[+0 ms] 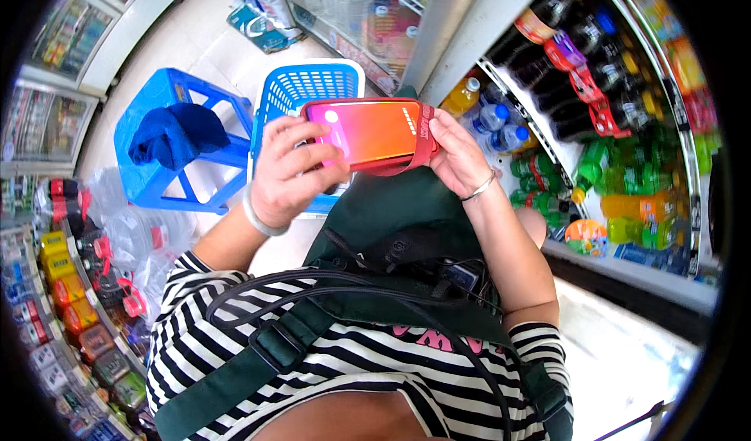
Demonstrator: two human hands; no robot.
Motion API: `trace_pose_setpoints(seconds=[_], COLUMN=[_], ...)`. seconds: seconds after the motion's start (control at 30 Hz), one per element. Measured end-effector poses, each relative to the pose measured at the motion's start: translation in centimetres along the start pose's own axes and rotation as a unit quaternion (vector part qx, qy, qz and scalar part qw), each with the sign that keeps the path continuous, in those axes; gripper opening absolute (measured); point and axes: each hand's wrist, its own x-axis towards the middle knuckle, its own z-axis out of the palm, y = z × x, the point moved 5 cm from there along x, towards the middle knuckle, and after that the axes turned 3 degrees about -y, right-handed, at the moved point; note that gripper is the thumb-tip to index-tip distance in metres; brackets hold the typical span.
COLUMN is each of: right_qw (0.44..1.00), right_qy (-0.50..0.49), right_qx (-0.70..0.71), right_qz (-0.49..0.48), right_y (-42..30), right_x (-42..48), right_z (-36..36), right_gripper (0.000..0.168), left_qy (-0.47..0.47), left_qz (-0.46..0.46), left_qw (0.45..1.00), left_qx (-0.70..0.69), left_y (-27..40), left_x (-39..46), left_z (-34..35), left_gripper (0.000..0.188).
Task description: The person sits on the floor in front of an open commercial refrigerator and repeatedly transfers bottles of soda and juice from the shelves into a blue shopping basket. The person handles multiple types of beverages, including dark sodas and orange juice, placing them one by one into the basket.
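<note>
A smartphone (375, 130) in a red case is held level in front of my body, its screen lit pink and orange. A red strap (423, 139) with lettering crosses its right end. My right hand (460, 153) grips that end, thumb at the edge and other fingers behind. Across the left end of the screen lie the parted fingers of my left hand (296, 171); its thumb is hidden, so whether it grips the phone does not show. Below the phone hangs a dark green apron (399, 212).
Behind the phone stands a blue and white plastic basket (311, 83). A blue stool (141, 177) bears a dark blue cloth (176, 134). To the right, a drinks cooler (563, 165) holds several bottles, its glass door (364, 18) ajar. Packed goods shelves (88, 323) line the left.
</note>
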Motion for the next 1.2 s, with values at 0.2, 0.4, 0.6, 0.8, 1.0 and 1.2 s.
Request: trace_pose_setpoints(seconds=[0.2,0.4,0.6,0.8,1.0,1.2], right_qw=[0.983,0.950,0.962,0.974,0.977,0.928], right_qy=[0.054,0.051,-0.023,0.031,0.126,0.170], right_qx=[-0.111,-0.261,-0.244,-0.151,-0.062,-0.330], right_qz=[-0.133,-0.164,-0.117,-0.168,-0.161,-0.020], right_y=[-2.6,-4.5,-3.8,-3.7,-3.4,1.4], right_x=[-3.6,-5.7,-5.9,-6.1,-8.3,-8.6], right_z=[-2.2,-3.9,-3.0,-4.8,-7.9,-10.5], right_gripper=[0.030,0.027,0.019,0.017,0.016,0.010], left_qy=[0.025,-0.110,-0.257,-0.158,-0.153,-0.144], left_qz=[-0.172,-0.390,-0.391,-0.393,-0.322,-0.335], left_qw=[0.959,0.618,0.443,0.295,0.326,0.337], left_qx=[-0.224,-0.674,-0.765,-0.856,-0.875,-0.868], left_y=[1.6,-0.4,2.5,6.1,4.9,3.7], left_x=[-1.4,-1.1,-0.7,0.2,1.0,1.9], left_z=[3.0,9.5,14.3,16.0,15.5,16.7], left_gripper=[0.049,0.048,0.062,0.066,0.075,0.073])
